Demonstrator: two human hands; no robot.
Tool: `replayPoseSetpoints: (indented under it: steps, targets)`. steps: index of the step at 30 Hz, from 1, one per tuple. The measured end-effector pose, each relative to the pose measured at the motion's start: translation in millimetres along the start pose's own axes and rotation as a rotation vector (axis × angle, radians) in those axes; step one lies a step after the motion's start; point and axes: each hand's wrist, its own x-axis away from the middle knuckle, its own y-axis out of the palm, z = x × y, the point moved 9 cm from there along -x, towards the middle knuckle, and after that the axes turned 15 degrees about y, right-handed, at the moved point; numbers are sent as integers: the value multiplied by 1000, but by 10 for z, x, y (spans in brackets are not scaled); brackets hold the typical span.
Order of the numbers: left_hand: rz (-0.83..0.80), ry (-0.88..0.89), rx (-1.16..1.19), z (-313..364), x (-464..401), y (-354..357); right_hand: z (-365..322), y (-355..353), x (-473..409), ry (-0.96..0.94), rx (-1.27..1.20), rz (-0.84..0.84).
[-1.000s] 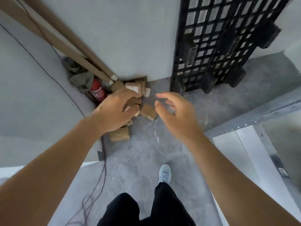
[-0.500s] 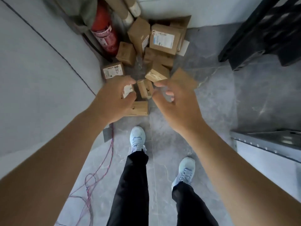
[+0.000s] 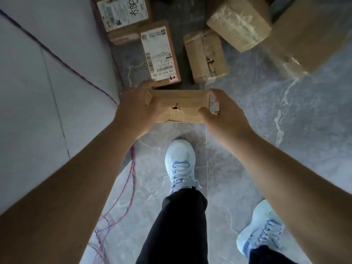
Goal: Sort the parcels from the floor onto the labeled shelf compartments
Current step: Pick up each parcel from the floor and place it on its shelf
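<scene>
A single wide-angle view from the person's head looks almost straight down, close over the floor [image 3: 285, 130]. Both forearms run in from the lower corners and meet at a box [image 3: 181, 105] just above the frame's centre. Shoes [image 3: 180, 162] and trouser legs fill the lower middle. A wall [image 3: 47, 73] takes the left side. More boxes [image 3: 160, 54] crowd the top edge, bent outward by the lens.

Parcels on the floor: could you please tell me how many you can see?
6: one between both hands, two labelled by the wall, three right. More may lie beyond the frame.
</scene>
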Motion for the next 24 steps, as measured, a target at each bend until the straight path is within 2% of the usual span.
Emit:
replayPoseSetpoints:
  steps: [6, 13, 18, 24]
  targets:
    - [3, -254, 241, -526, -191, 387, 220, 384, -425, 124, -188, -112]
    - [167, -336, 339, -210, 238, 249, 540, 121, 55, 281, -290, -74]
    - [275, -295, 311, 195, 604, -14, 652, -301, 571, 300, -373, -20]
    - [234, -217, 456, 778, 988, -243, 557, -813, 1145, 205, -440, 47]
